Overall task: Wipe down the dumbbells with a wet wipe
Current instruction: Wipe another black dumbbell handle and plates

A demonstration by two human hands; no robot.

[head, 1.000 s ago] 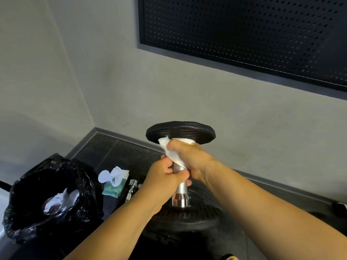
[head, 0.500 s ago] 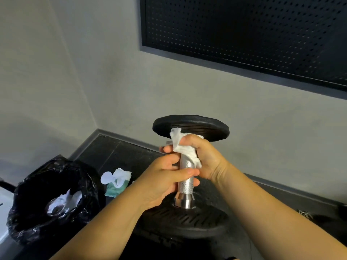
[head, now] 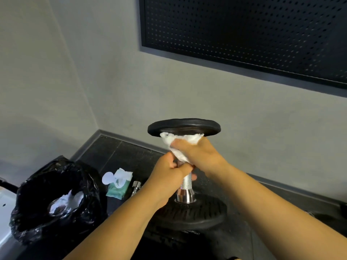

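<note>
A dumbbell [head: 185, 188] stands upright on end, with a black plate at the top [head: 184, 126], a black plate at the bottom [head: 195, 216] and a knurled chrome handle between them. My left hand [head: 167, 180] grips the middle of the handle. My right hand [head: 197, 152] holds a crumpled white wet wipe [head: 178, 145] wrapped around the upper handle, pressed up against the underside of the top plate. The upper part of the handle is hidden by the wipe and both hands.
A bin lined with a black bag [head: 54, 201] stands at the left with used wipes inside. A green wet wipe pack [head: 118, 184] lies open on the dark floor beside a chrome collar [head: 135, 186]. Grey walls meet in a corner behind.
My right hand has slid the wipe up the handle to the underside of the top plate. The left hand keeps its grip on the handle.
</note>
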